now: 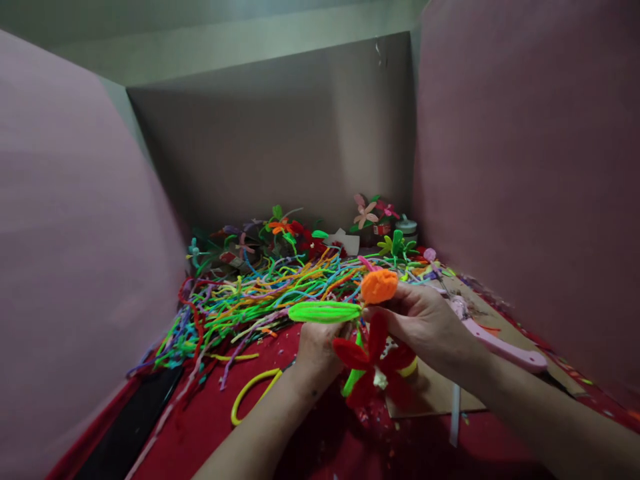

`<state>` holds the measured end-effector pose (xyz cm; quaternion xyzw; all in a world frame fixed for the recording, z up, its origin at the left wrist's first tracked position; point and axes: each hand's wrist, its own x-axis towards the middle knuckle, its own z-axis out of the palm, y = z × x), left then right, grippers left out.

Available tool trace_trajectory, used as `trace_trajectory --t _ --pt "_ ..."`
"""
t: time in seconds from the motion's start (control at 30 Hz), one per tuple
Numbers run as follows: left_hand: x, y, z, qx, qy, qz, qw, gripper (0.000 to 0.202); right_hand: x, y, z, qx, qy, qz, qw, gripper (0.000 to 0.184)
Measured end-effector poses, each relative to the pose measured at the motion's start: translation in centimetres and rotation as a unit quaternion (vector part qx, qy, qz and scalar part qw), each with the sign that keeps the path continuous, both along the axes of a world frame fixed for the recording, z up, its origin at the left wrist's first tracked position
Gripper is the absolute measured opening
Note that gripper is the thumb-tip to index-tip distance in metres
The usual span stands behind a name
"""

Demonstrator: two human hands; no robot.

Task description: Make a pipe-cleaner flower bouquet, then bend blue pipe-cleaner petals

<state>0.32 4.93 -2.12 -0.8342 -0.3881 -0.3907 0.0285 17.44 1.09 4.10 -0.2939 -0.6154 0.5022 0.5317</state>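
My left hand (pixel 316 350) and my right hand (pixel 423 321) meet over the red table, both closed on pipe-cleaner flowers. The right hand pinches the stem under an orange fuzzy bud (pixel 379 285) with a bright green leaf (pixel 324 311) sticking out to the left. The left hand grips the green stem (pixel 353 381) near a red petalled flower (pixel 373 360) that hangs just below the hands. Which hand carries which stem is partly hidden by the fingers.
A big heap of loose coloured pipe cleaners (pixel 250 293) covers the table behind. Finished flowers (pixel 370 213) stand at the back wall. Pink-handled scissors (pixel 500 347) lie on cardboard (pixel 440 393) at right. A yellow loop (pixel 250 393) lies at left. Pink partitions close both sides.
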Motion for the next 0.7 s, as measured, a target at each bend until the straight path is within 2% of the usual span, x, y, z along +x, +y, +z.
trace_trajectory --t 0.13,0.33,0.43,0.7 --pt "-0.16 -0.03 0.26 0.003 -0.006 0.02 1.0 0.019 -0.06 -0.09 0.97 0.034 -0.051 -0.03 0.998 0.014" --pt "-0.4 0.07 0.13 0.017 -0.026 0.033 0.999 0.017 -0.17 0.51 0.98 0.084 -0.082 -0.087 0.989 0.012" --pt "-0.5 0.19 -0.1 0.022 -0.032 0.028 0.999 0.017 -0.27 0.51 1.11 0.098 -0.09 -0.092 0.987 0.012" --pt "-0.42 0.03 0.01 0.044 -0.022 0.03 0.998 0.018 -0.48 0.64 0.81 0.066 -0.071 -0.079 0.992 0.009"
